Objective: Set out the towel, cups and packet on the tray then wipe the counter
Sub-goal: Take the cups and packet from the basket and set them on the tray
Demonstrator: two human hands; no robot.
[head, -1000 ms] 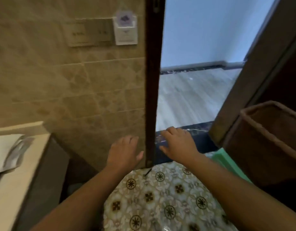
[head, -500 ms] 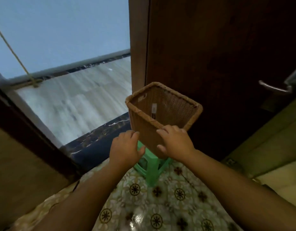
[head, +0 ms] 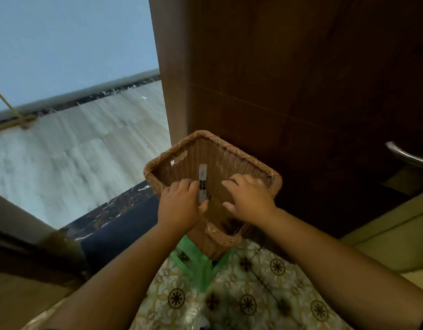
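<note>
A square wicker basket (head: 231, 148) stands on a green plastic stool (head: 196, 265) against a dark door. Inside it a narrow clear packet (head: 202, 173) with a black label stands upright against the far wall. My left hand (head: 181, 208) reaches into the basket, and its fingers and thumb pinch the packet's lower end. My right hand (head: 249, 198) hovers over the basket's inside just right of the packet, fingers spread and holding nothing. The basket's bottom is dark and mostly hidden by my hands. No towel, cup, tray or counter shows.
A dark wooden door (head: 300, 79) with a metal handle (head: 406, 158) rises right behind the basket. To the left an open doorway with a dark threshold (head: 115, 217) leads onto a pale floor (head: 74, 151). Patterned tiles (head: 253, 303) lie underfoot.
The view swung right from the tiled wall to the basket. Both hands moved forward and down into it, and my left hand closed on the packet.
</note>
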